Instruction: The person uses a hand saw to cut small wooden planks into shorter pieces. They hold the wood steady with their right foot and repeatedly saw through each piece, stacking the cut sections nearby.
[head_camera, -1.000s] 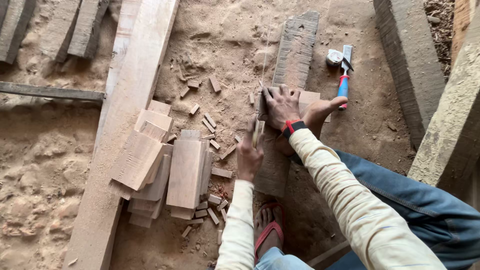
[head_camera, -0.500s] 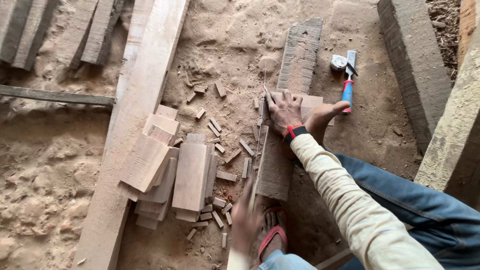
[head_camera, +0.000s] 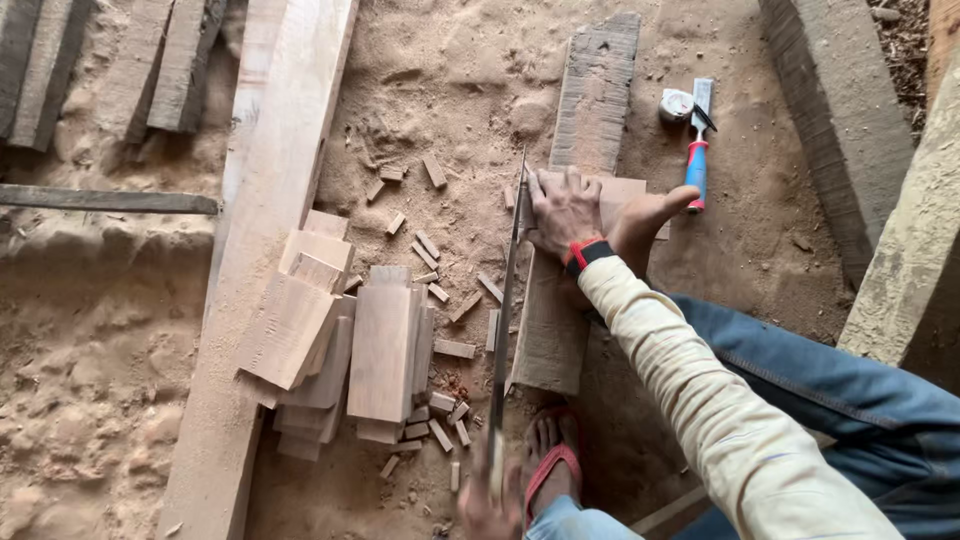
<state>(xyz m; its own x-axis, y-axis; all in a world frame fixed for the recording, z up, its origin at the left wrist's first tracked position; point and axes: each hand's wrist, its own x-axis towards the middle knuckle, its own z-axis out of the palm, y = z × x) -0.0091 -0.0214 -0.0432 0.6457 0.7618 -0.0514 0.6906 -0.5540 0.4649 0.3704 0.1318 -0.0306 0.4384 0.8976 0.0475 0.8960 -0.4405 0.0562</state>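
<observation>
Down near the middle of the frame, I see my right hand (head_camera: 563, 208) spread flat, fingers open, pressing on a short wooden board (head_camera: 552, 330) that lies lengthwise on the sandy floor (head_camera: 90, 400). A red-and-black band sits on that wrist, and a bare foot (head_camera: 645, 222) rests on the same board just beside the hand. Touching the board's left edge runs a thin handsaw blade (head_camera: 506, 300), reaching from beside my fingertips down to the bottom edge of the frame. There my left hand (head_camera: 487, 505) closes around the saw's handle; the handle itself is mostly hidden by the hand and cut off by the frame edge, so I cannot make out its shape. Another foot in a red sandal (head_camera: 548, 465) sits just right of that hand.

Left of the blade lies a pile of cut wooden blocks (head_camera: 340, 350), with small offcuts (head_camera: 430, 250) scattered between pile and blade. A long pale plank (head_camera: 270, 200) runs beneath the pile from the upper middle to the lower left. Beyond the board, a grey weathered plank (head_camera: 595, 95) points toward the top. At upper right lie a hammer with a blue-and-red handle (head_camera: 697, 150) and a small round thing (head_camera: 676, 104) that I cannot identify.
</observation>
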